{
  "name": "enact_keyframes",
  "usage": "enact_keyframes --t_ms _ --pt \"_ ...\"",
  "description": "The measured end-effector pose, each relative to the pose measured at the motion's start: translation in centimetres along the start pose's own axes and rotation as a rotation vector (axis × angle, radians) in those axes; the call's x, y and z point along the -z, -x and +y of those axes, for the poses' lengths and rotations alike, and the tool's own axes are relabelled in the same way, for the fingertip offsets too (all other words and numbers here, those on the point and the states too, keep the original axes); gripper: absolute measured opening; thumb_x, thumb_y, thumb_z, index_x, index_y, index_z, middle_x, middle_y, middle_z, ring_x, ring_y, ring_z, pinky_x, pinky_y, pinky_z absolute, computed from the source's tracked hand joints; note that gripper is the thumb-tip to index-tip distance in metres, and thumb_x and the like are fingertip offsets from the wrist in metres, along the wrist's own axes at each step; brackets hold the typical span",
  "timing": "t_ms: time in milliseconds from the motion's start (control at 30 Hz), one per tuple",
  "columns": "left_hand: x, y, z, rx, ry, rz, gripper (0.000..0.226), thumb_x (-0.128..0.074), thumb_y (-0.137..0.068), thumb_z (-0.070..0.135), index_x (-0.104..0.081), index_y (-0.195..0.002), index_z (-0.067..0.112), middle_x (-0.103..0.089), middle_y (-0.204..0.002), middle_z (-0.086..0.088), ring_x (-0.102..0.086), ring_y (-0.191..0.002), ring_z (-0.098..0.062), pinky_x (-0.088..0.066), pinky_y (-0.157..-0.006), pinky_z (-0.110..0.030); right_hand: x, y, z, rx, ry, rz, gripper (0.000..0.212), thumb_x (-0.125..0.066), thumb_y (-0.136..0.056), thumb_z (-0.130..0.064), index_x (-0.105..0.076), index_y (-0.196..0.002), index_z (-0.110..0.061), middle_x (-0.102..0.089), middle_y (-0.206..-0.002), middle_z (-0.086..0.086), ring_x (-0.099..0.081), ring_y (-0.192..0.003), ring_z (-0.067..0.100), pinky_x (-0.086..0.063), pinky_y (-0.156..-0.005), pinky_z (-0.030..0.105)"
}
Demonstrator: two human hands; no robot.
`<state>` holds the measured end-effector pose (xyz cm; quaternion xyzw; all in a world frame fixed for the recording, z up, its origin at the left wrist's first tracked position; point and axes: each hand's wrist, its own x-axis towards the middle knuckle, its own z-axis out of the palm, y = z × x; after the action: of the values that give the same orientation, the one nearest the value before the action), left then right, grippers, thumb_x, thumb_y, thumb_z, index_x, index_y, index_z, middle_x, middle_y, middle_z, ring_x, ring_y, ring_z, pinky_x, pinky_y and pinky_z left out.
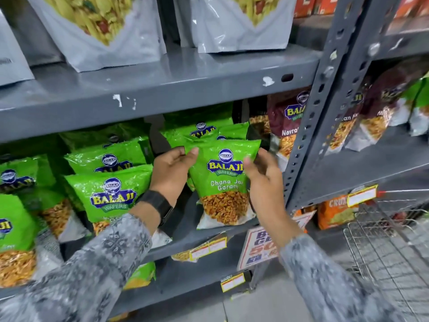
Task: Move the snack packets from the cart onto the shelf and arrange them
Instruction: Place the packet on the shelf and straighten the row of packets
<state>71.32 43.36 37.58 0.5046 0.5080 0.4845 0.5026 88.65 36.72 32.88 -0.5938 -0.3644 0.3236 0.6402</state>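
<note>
Steadying a green packet [224, 180] upright on the shelf [162, 84]: left hand [170, 169] gripping its nine-o'clock edge, right hand [264, 173] loosely cupping three o'clock. Likely toppling forward if freed early.

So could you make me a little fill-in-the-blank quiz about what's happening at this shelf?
1. The packet between the two hands is coloured ____.
2. A dark band is worn on the wrist of the ____ hand.
3. The wire cart stands to the ____ of the right hand.
4. The packet with the dark red top stands to the ____ of the held packet.

Missing words: green; left; right; right
</note>
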Motion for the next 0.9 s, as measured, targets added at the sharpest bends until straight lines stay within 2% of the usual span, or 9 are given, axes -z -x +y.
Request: enact_keyframes --t_ms 67,133,233,333,400,500,667,767,900 --pt "0.1 -0.3 0.3 -0.005 0.039 0.062 0.016 -0.074 -0.086 0.022 -0.062 -0.085 0.012 -0.065 -0.081 -0.002 -0.058 -0.079 -0.015 -0.054 -0.091 -0.045 -1.1 -2.6 -2.7 0.017 -0.013 0.156 0.005 -0.066 -0.095 -0.026 -0.066 -0.091 -0.023 -0.072 -0.094 -0.004 -0.065 -0.083 0.009 -0.046 -0.072 0.016" --pt "-0.1 -0.3 0.8 -0.006 0.081 0.076 0.019 -0.073 -0.088 0.019 -0.057 -0.079 0.014 -0.058 -0.086 -0.011 -0.052 -0.084 -0.020 -0.051 -0.085 -0.044 -2.0 -4.6 -3.6 0.084 0.020 0.225 0.015 -0.064 -0.096 -0.016 -0.061 -0.082 -0.019 -0.065 -0.089 0.011 -0.055 -0.080 0.019 -0.041 -0.074 0.028" --pt "-0.6 0.0 0.7 -0.020 0.073 0.026 0.012 -0.073 -0.088 0.018 -0.062 -0.087 0.012 -0.062 -0.084 -0.007 -0.060 -0.075 -0.011 -0.051 -0.079 -0.032 -2.2 -4.9 -2.6 0.099 0.064 0.184 0.018 -0.064 -0.097 -0.030 -0.062 -0.098 -0.012 -0.064 -0.094 0.011 -0.055 -0.084 0.022 -0.046 -0.081 0.039" --pt "-0.5 1.3 -1.4 -0.004 0.014 -0.062 0.023 -0.078 -0.082 0.015 -0.063 -0.098 0.021 -0.071 -0.075 0.013 -0.066 -0.061 0.009 -0.052 -0.060 -0.012 -0.9 -2.7 -0.3 0.043 0.130 0.125 0.055 -0.059 -0.092 -0.056 -0.057 -0.135 -0.021 -0.069 -0.132 0.006 -0.064 -0.117 0.025 -0.049 -0.105 0.043" --pt "-0.1 3.2 -4.6 0.088 -0.083 -0.203 0.043 -0.081 -0.078 0.009 -0.060 -0.114 0.019 -0.076 -0.087 0.008 -0.073 -0.082 -0.007 -0.057 -0.066 -0.016 0.1 -0.4 1.9 0.043 0.195 0.063 0.073 -0.054 -0.088 -0.067 -0.044 -0.150 -0.030 -0.063 -0.139 -0.009 -0.060 -0.124 0.010 -0.043 -0.109 0.027" --pt "-0.3 5.4 -8.7 0.161 -0.287 -0.353 0.062 -0.082 -0.076 0.004 -0.055 -0.131 0.011 -0.073 -0.112 -0.012 -0.070 -0.105 -0.029 -0.057 -0.097 -0.043 1.0 2.1 5.6 0.050 0.237 -0.003 0.053 -0.061 -0.094 -0.053 -0.052 -0.141 -0.032 -0.068 -0.115 -0.023 -0.064 -0.105 -0.011 -0.042 -0.082 0.000" --pt "-0.2 5.4 -10.9 0.014 -0.474 -0.205 0.045 -0.081 -0.078 0.019 -0.067 -0.120 0.016 -0.073 -0.099 -0.001 -0.068 -0.089 -0.018 -0.057 -0.092 -0.041 0.7 2.8 7.8 0.057 0.242 0.001 0.040 -0.063 -0.096 -0.040 -0.054 -0.134 -0.029 -0.071 -0.119 -0.004 -0.067 -0.110 0.012 -0.052 -0.092 0.033" --pt "0.2 5.9 -10.9 0.009 -0.471 -0.180 0.040 -0.082 -0.076 0.024 -0.069 -0.113 0.018 -0.076 -0.101 -0.005 -0.070 -0.094 -0.022 -0.058 -0.091 -0.042 0.4 3.1 7.3 0.073 0.257 -0.008 0.042 -0.063 -0.096 -0.042 -0.053 -0.135 -0.030 -0.070 -0.121 -0.002 -0.067 -0.112 0.015 -0.053 -0.096 0.038" --pt "1.8 7.9 -9.1 -0.033 -0.397 -0.205 0.049 -0.080 -0.080 0.019 -0.064 -0.127 0.018 -0.074 -0.108 -0.002 -0.070 -0.097 -0.015 -0.056 -0.096 -0.039 0.0 4.7 6.2 0.177 0.270 0.058 0.052 -0.067 -0.096 -0.034 -0.050 -0.143 -0.019 -0.065 -0.131 0.009 -0.063 -0.122 0.024 -0.050 -0.105 0.045"
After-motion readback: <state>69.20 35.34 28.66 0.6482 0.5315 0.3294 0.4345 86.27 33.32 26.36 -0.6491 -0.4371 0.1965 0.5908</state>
